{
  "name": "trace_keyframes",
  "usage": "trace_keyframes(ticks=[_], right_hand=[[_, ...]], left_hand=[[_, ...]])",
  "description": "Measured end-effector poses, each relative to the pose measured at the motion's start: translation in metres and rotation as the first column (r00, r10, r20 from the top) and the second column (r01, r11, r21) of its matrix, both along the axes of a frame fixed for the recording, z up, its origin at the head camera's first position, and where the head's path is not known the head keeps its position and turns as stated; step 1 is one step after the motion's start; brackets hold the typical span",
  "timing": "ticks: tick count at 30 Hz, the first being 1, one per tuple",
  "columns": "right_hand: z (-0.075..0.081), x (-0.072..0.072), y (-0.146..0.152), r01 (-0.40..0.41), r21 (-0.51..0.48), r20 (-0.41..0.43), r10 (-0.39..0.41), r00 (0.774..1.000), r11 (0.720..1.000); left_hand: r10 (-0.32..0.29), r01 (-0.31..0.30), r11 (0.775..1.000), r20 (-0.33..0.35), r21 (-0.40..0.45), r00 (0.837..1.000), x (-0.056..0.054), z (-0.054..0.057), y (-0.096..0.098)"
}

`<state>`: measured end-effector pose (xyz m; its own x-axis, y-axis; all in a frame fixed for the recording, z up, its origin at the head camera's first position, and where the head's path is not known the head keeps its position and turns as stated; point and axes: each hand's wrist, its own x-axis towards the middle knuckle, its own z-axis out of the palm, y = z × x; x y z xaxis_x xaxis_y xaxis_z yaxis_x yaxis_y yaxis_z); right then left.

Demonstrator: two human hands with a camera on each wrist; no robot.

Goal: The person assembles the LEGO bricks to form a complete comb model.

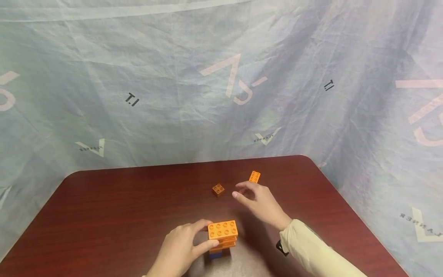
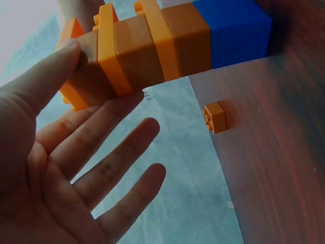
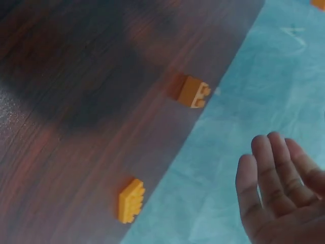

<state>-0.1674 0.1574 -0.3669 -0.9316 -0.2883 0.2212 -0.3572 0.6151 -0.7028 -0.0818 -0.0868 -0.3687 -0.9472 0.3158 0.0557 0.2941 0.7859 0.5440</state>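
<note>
A tower of toy building bricks [image 2: 137, 53] stands at the near middle of the table, with a blue brick [image 2: 236, 33] at its base and brown bricks alternating with thin orange plates above. My left hand [image 1: 181, 246] pinches its upper part between thumb and fingers; the lower fingers spread free in the left wrist view. My right hand [image 1: 261, 202] hovers over the table with relaxed fingers and holds nothing. Beyond its fingertips lie a small square brown brick [image 1: 218, 189] and an orange plate [image 1: 254, 176], which the hand partly covers in the head view.
The dark red wooden table [image 1: 138, 207] has rounded far corners. A pale printed cloth [image 1: 166, 96] hangs behind it and along its sides. A dark band [image 1: 282, 248] circles the right wrist below a cream sleeve [image 1: 315, 246].
</note>
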Motion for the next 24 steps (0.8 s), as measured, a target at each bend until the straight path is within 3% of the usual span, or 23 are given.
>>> trace_keyframes(ticks=[9, 24], right_hand=[[-0.016, -0.022, -0.005, 0.116, 0.068, 0.043, -0.119, 0.992, 0.991], [-0.038, -0.051, -0.019, 0.128, 0.222, 0.096, -0.152, 0.984, 0.967]], left_hand=[[0.005, -0.005, 1.0, -0.005, -0.01, 1.0, 0.001, 0.0, 0.0], [0.003, -0.003, 1.0, -0.002, 0.01, 1.0, 0.001, -0.001, 0.0]])
